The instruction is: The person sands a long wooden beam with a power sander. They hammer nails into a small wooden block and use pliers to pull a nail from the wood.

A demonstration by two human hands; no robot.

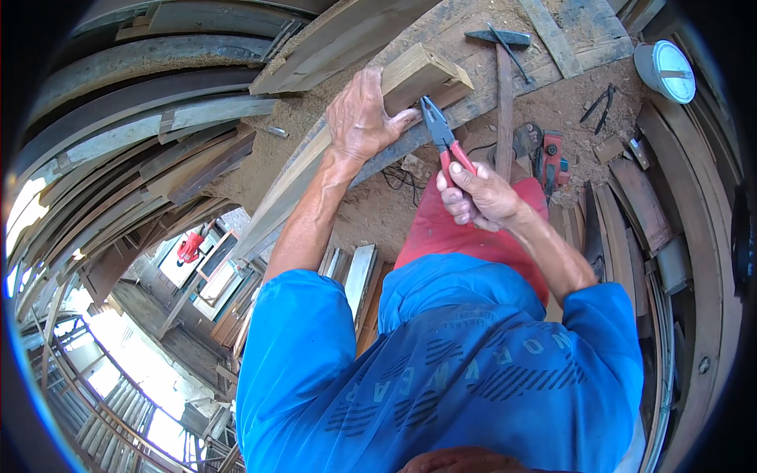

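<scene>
My right hand (479,195) is closed around the red handles of a pair of pliers (441,132). Their grey jaws touch the side of a thick wooden beam (422,75) near its end. Whether the jaws grip anything there is too small to make out. My left hand (364,114) holds the same beam just left of the jaws, with its fingers over the top and its thumb stretched toward the pliers. The fingertips are partly hidden behind the wood.
Beyond the beam a hammer (505,102) lies across the plank bench (465,59), a thin metal rod (512,57) over its head. Pincers (601,109), a red power tool (552,160) and a white bucket (670,71) stand or lie to the right. Stacked boards (118,162) fill the left.
</scene>
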